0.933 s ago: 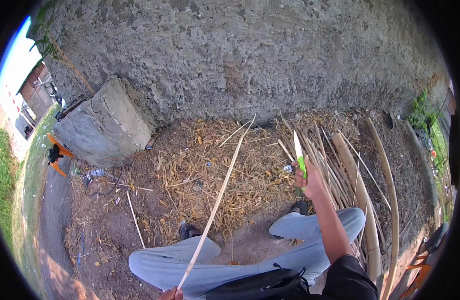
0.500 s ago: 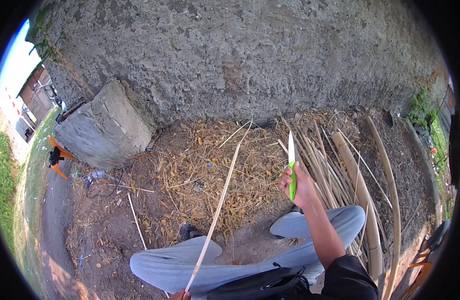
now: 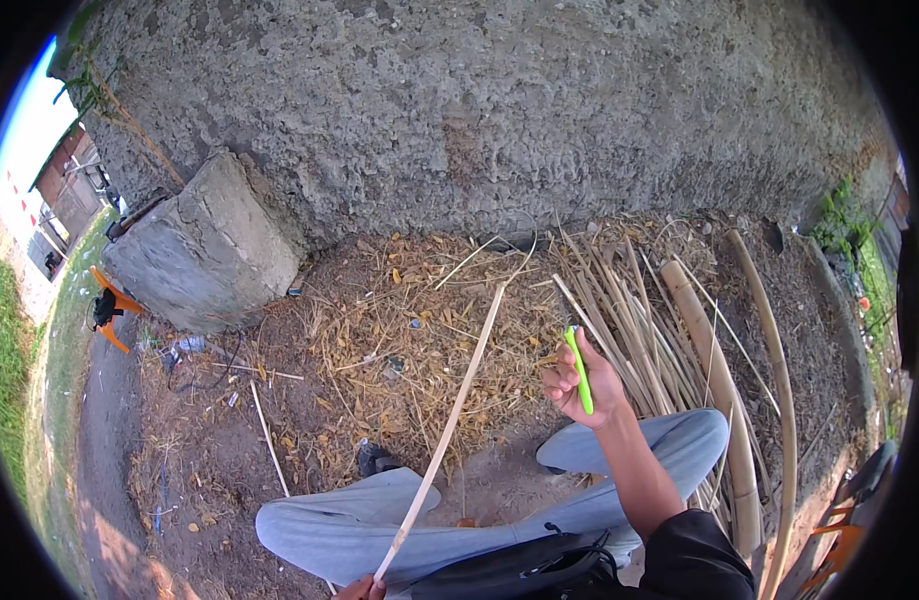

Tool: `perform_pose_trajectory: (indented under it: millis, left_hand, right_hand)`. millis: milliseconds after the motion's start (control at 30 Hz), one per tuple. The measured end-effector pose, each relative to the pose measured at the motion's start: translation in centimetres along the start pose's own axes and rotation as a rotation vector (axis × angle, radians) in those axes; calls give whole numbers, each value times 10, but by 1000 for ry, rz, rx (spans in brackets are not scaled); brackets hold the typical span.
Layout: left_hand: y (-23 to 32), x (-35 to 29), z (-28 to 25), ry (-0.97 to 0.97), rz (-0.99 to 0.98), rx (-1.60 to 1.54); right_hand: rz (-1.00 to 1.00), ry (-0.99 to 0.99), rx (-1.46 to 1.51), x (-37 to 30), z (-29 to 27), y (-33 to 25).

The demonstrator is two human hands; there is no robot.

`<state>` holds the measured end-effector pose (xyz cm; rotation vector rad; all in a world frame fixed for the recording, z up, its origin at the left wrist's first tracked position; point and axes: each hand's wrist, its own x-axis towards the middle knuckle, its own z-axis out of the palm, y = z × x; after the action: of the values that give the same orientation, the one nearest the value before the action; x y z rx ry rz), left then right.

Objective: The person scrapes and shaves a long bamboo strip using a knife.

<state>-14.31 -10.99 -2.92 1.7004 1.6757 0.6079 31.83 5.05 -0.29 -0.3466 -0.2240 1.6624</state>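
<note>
I see right hand [image 3: 583,382] clamped on green knife [image 3: 579,369] | left hand [image 3: 361,590] grips bamboo strip [image 3: 448,435] at 6 o'clock | I'd keep strip steady, blade angled away.

Wall [image 3: 500,110] stands at the far side; stone block [image 3: 205,250] leans against it at left. Straw litter [image 3: 410,350] lies on the ground before the wall, centre. Bundle of canes [image 3: 670,330] lies right of the straw. Thin strip [image 3: 450,430] runs from left hand [image 3: 360,590] out over the straw. Right hand [image 3: 585,385] sits between strip and canes, above the right knee
</note>
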Motion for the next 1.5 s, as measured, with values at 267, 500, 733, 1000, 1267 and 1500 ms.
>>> perform_pose_trajectory:
  millis: [267,500,733,1000,1267,1500]
  left_hand:
    - [-15,-5,2,-30,-71,40]
    - [-24,-8,8,-3,-58,-48]
    - [-18,-5,7,-32,-163,-52]
    - [-19,-3,7,-30,-126,-54]
    - [-22,-3,8,-47,-103,-30]
    - [-14,-2,4,-32,-169,-83]
  right_hand:
    - [100,-97,7,1,-2,0]
    - [158,-280,6,1,-14,2]
    - [-201,49,-832,-4,10,18]
    - [-304,152,-756,-3,4,28]
    - [-491,242,-1071,-6,3,28]
    - [-593,466,-776,32,7,6]
